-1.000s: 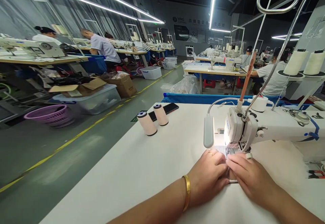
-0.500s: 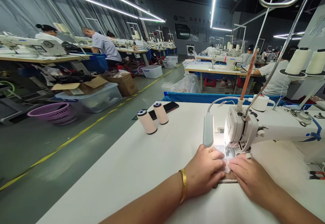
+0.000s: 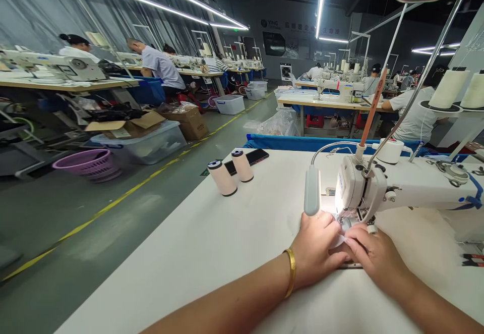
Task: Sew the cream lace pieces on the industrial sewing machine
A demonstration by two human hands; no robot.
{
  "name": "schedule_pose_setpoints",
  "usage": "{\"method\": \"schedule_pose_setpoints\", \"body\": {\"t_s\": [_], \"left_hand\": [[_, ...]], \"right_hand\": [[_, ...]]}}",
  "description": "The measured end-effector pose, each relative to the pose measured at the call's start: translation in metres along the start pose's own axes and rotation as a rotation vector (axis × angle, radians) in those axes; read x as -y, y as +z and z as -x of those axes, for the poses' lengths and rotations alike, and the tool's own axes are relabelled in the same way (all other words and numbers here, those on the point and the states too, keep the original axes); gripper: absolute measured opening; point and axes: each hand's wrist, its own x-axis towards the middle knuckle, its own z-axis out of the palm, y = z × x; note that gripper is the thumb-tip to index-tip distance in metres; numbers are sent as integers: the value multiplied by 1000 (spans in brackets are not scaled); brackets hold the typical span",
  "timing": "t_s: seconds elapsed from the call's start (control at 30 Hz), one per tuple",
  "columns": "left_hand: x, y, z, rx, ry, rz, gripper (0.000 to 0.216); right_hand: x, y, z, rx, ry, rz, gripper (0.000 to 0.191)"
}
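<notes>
My left hand point(image 3: 316, 245), with a gold bangle at the wrist, has its fingers curled on a small piece of thin white fabric point(image 3: 338, 241). From the other side my right hand point(image 3: 378, 253) pinches the same fabric between thumb and fingertips. Both hands are close together just in front of the presser foot of the white sewing machine point(image 3: 350, 187). Much of the fabric is hidden under my fingers. A small lamp point(image 3: 312, 192) on a bent arm lights the needle area.
Two cream thread cones point(image 3: 223, 178) stand on the white table point(image 3: 196, 253), beside a black phone point(image 3: 257, 157). Large thread cones point(image 3: 448, 89) are on a stand at right. A blue cloth point(image 3: 287, 142) borders the far edge. Co-workers sit at other machines.
My left hand has moved slightly right and its fingers have curled in from lying flatter. My right fingertips have drawn together at the fabric, which is now bunched between the hands.
</notes>
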Motion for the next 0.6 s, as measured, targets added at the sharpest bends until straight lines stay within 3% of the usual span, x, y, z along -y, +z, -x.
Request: {"method": "schedule_pose_setpoints", "body": {"t_s": [0.27,0.47,0.6], "left_hand": [[-1,8,-4,-140,-35,-9,10],[3,7,-5,-144,60,-74,12],[8,7,-2,-137,187,-177,17]], "right_hand": [[4,3,-1,-15,86,-113,24],[2,2,0,9,74,-123,24],[4,-3,1,69,-45,33,19]]}}
